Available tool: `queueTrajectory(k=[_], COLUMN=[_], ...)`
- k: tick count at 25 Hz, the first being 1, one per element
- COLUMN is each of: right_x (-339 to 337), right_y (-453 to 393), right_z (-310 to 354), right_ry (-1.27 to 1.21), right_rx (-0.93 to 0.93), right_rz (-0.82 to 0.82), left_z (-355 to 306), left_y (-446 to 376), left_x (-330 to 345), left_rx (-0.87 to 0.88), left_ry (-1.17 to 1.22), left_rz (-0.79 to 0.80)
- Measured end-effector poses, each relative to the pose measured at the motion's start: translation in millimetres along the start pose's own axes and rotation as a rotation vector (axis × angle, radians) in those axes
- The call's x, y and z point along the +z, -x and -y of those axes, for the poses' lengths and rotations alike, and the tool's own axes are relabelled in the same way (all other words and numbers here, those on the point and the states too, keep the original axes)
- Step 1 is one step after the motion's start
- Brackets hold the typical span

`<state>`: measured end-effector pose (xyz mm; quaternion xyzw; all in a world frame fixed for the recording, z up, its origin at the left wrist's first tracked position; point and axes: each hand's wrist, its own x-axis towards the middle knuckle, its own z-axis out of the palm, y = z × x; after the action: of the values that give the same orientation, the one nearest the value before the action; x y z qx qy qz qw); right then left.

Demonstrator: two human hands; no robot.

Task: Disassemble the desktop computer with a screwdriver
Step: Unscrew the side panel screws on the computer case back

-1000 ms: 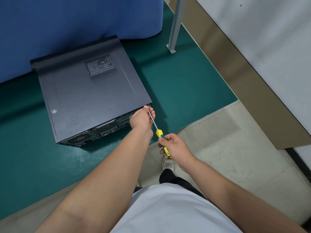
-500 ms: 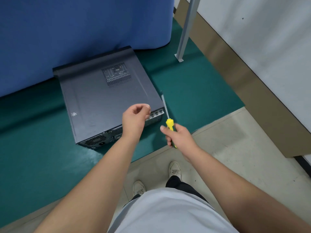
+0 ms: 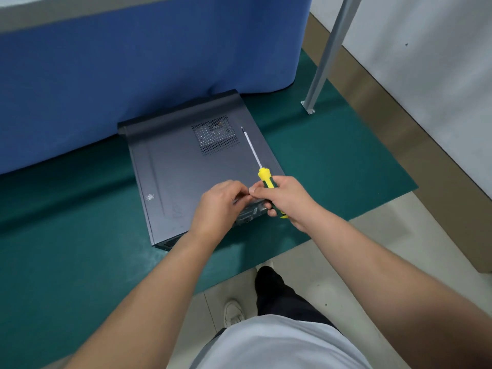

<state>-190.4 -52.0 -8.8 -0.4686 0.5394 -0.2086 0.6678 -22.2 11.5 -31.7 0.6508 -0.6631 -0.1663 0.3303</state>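
The right hand (image 3: 286,199) gripped the screwdriver (image 3: 262,171); the left hand (image 3: 222,202) pinched something unseen at the computer (image 3: 181,177). Passing a loosened screw called for care.

A single head-worn view looks forward and steeply down from above the person's own torso, close over both forearms. The right hand (image 3: 286,198), its grip on a screwdriver (image 3: 262,173), sits near frame centre, with the floor (image 3: 346,262) below.
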Motion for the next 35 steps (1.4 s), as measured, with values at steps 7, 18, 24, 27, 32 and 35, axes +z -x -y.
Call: queueTrajectory(k=[7, 18, 24, 27, 32, 35], right_x=[-38.5, -138.3, -128.8, -126.7, -126.7, -130.8], right_y=[-81.1, -318.4, -422.0, -430.5, -429.2, -401.4], right_z=[28.1, 67.9, 46.2, 29.7, 28.1, 33.8], right_ry=[0.021, 0.520, 0.763, 0.771, 0.768, 0.638], right_rx=[0.150, -0.036, -0.005, -0.023, -0.047, -0.085], right_rz=[0.165, -0.205, -0.367, -0.430, -0.424, -0.438], left_z=[22.1, 115.4, 138.3, 139.8, 141.1, 140.7], left_y=[-79.6, -255.1, -243.0, -243.6, -244.2, -243.9], left_x=[17.5, 43.4, 63.3, 65.0, 63.8, 64.2], left_rx=[0.036, -0.170, -0.122, -0.113, -0.101, -0.102], left_ry=[-0.054, -0.460, -0.562, -0.563, -0.544, -0.551], left_rz=[0.085, 0.252, 0.091, 0.065, 0.057, 0.062])
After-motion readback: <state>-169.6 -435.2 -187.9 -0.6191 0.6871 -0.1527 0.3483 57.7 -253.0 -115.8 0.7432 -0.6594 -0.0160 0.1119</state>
